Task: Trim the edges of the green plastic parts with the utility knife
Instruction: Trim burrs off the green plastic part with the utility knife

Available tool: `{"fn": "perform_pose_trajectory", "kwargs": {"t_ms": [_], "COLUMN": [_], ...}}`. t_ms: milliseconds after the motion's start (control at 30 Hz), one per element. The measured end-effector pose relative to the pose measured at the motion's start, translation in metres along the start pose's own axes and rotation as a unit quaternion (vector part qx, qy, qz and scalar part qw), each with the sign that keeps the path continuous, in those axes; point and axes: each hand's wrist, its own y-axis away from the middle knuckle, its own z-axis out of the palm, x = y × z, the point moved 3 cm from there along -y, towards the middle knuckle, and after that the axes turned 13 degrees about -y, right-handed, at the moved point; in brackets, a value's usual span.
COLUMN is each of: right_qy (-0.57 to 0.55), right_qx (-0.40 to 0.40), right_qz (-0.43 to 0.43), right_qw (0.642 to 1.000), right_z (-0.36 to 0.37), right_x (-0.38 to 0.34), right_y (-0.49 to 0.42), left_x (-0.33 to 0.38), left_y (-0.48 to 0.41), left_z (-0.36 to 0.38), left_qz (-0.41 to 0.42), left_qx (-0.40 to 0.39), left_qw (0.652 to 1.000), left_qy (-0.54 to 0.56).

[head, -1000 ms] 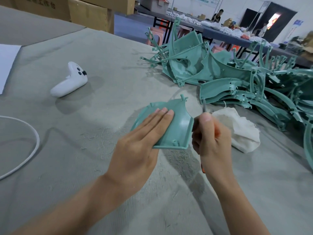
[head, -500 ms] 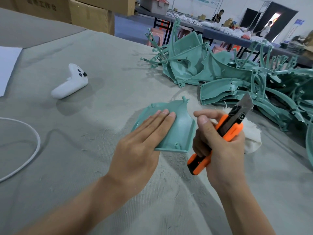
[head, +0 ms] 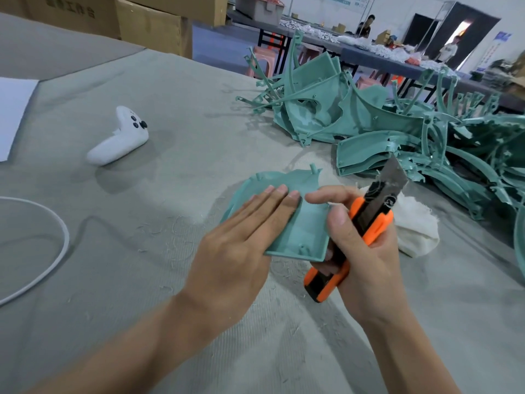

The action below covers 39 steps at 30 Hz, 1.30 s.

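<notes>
Pressing down with straight, closed fingers, the left hand [head: 241,243] pins a curved green plastic part [head: 306,223] flat on the grey cloth-covered table [head: 199,109]. Just beside the part's right edge, the right hand [head: 360,251] curls around an orange utility knife [head: 369,220] whose blade points up and away from the plastic. A white rag [head: 414,226] lies partly hidden behind that hand, a tangled pile of green parts [head: 397,129] crowds the far right, and a white controller [head: 119,137], a white cable [head: 56,251] and a paper sheet [head: 14,109] lie well apart on the left.
</notes>
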Motion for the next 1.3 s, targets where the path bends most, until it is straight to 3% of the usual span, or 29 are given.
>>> {"fn": "perform_pose_trajectory", "kwargs": {"t_ms": [100,200,333,433,500,567,633,700,733,800,867,933,1067,1133,1200,1300], "right_qy": [0.009,-0.01,-0.008,0.056,0.107,0.141,0.17,0.183,0.188,0.198,0.194,0.157,0.018,-0.017,-0.009,0.01], "right_qx": [-0.054,-0.044,0.085,0.189,0.233,0.272,0.279,0.247,0.227,0.201,0.195,0.222,0.297,0.325,0.331,0.317], "right_qz": [0.004,0.012,-0.003,-0.02,-0.017,0.017,0.083,0.147,0.168,0.18,0.174,0.163,0.142,0.134,0.143,0.182], "right_qw": [0.998,0.999,0.996,0.98,0.966,0.952,0.941,0.94,0.941,0.942,0.946,0.948,0.944,0.936,0.933,0.931], "right_z": [0.003,0.005,-0.006,-0.023,-0.032,-0.038,-0.04,-0.038,-0.034,-0.024,-0.018,-0.019,-0.034,-0.045,-0.054,-0.058], "right_x": [0.0,0.001,-0.001,-0.002,0.001,0.005,0.011,0.019,0.021,0.022,0.024,0.025,0.019,0.012,0.007,0.006], "right_y": [0.002,0.002,0.0,0.0,0.001,0.001,-0.001,-0.003,-0.004,-0.005,-0.004,-0.003,-0.002,-0.002,-0.002,-0.001], "left_x": [-0.003,-0.005,-0.011,-0.033,-0.047,-0.056,-0.062,-0.064,-0.063,-0.056,-0.042,-0.028,-0.018,-0.023,-0.03,-0.031], "left_y": [0.0,0.0,-0.003,-0.006,-0.006,-0.006,-0.009,-0.008,-0.007,-0.003,-0.003,-0.003,0.002,0.005,0.002,-0.008], "left_z": [0.0,0.0,-0.003,-0.004,0.0,0.006,0.011,0.015,0.018,0.023,0.026,0.028,0.027,0.025,0.021,0.011], "left_qz": [-0.023,-0.04,-0.124,-0.291,-0.431,-0.522,-0.555,-0.569,-0.573,-0.547,-0.472,-0.375,-0.219,-0.235,-0.258,-0.166], "left_qx": [0.001,0.006,0.049,0.089,0.093,0.109,0.111,0.094,0.081,0.03,-0.046,-0.121,-0.24,-0.214,-0.133,-0.051], "left_qw": [1.0,0.999,0.99,0.951,0.875,0.75,0.63,0.536,0.501,0.478,0.493,0.53,0.701,0.768,0.851,0.953], "left_qy": [0.002,0.021,0.054,0.061,0.201,0.391,0.532,0.616,0.644,0.687,0.729,0.751,0.635,0.556,0.439,0.247]}}
